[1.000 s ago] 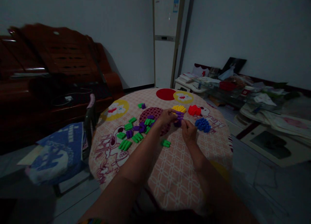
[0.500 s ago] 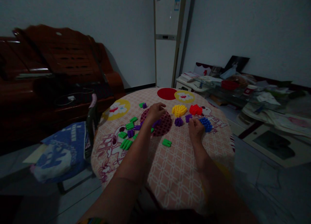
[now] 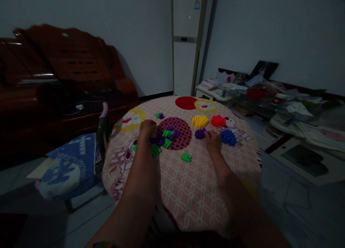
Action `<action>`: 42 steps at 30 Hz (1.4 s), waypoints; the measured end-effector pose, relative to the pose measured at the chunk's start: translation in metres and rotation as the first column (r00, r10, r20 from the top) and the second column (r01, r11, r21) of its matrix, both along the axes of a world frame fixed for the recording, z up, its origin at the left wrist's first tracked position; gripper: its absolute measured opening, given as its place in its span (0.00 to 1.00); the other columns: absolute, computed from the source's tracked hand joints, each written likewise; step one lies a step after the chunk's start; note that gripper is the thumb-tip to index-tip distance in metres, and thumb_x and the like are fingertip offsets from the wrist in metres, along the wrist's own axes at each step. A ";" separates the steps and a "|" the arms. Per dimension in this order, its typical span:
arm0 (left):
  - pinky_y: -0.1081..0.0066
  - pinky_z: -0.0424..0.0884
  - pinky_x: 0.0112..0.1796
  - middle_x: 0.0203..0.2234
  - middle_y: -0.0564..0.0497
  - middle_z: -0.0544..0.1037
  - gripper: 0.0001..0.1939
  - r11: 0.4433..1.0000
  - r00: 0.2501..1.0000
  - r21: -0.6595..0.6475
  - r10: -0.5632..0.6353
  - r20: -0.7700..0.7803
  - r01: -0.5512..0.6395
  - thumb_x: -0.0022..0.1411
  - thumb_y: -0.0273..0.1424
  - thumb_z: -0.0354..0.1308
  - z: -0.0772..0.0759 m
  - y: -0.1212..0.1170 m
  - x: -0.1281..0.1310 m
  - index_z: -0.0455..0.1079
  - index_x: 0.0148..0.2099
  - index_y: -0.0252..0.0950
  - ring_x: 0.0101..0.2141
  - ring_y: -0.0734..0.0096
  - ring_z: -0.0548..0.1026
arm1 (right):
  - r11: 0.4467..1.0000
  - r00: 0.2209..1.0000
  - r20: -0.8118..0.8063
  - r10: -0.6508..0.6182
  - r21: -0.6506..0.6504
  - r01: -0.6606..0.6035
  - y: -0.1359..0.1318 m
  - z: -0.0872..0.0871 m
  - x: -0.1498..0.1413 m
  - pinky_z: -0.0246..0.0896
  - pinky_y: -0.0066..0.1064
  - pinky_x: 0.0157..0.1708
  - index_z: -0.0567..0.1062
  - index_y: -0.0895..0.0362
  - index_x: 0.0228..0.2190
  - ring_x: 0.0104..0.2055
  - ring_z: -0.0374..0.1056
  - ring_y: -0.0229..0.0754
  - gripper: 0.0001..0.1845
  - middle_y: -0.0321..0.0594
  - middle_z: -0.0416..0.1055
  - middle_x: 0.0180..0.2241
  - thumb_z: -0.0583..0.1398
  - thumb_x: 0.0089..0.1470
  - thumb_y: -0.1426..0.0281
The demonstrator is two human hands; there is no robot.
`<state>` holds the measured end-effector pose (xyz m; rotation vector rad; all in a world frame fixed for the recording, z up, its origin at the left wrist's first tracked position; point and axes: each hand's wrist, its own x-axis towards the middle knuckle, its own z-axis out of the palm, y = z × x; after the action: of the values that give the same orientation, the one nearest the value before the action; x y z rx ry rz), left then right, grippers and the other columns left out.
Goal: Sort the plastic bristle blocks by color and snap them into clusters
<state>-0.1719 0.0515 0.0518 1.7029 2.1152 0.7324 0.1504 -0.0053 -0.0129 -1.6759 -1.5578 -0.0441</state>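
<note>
My right hand (image 3: pixel 213 141) is closed at the right edge of a purple block cluster (image 3: pixel 200 133), its fingertips pinching a purple block there. Just right of that hand sits a blue block cluster (image 3: pixel 228 137). Behind are a yellow cluster (image 3: pixel 200 121) and a red cluster (image 3: pixel 218 121). My left hand (image 3: pixel 147 129) hovers at the left of a loose pile of green blocks (image 3: pixel 167 143) and purple blocks (image 3: pixel 175 134). Its fingers are loosely bent and apart, with nothing visible in them; my forearm covers part of the pile.
A lone green block (image 3: pixel 186 157) lies nearer me on the round table's patterned cloth (image 3: pixel 188 194). A small green and purple pair (image 3: pixel 159 115) lies at the back. A chair with a blue cover (image 3: pixel 72 165) stands left, and a cluttered cabinet (image 3: pixel 291 133) right.
My left hand has moved left, uncovering the middle of the loose pile. My right hand has shifted slightly left, bringing the separate purple block against the purple cluster.
</note>
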 end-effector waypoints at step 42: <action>0.75 0.69 0.28 0.22 0.53 0.76 0.06 0.798 0.555 0.291 -0.584 0.593 0.528 0.47 0.26 0.66 0.000 -0.021 0.141 0.74 0.31 0.32 0.23 0.75 0.73 | 0.955 0.935 -0.225 0.273 0.183 -0.235 -0.025 0.005 -0.029 0.68 0.34 0.34 0.78 0.58 0.45 0.32 0.71 0.43 0.20 0.47 0.76 0.36 0.60 0.58 0.58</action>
<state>-0.0314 0.0308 0.0514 1.6642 0.9777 1.0169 0.1212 -0.0301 -0.0079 -1.2948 -1.5262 0.1706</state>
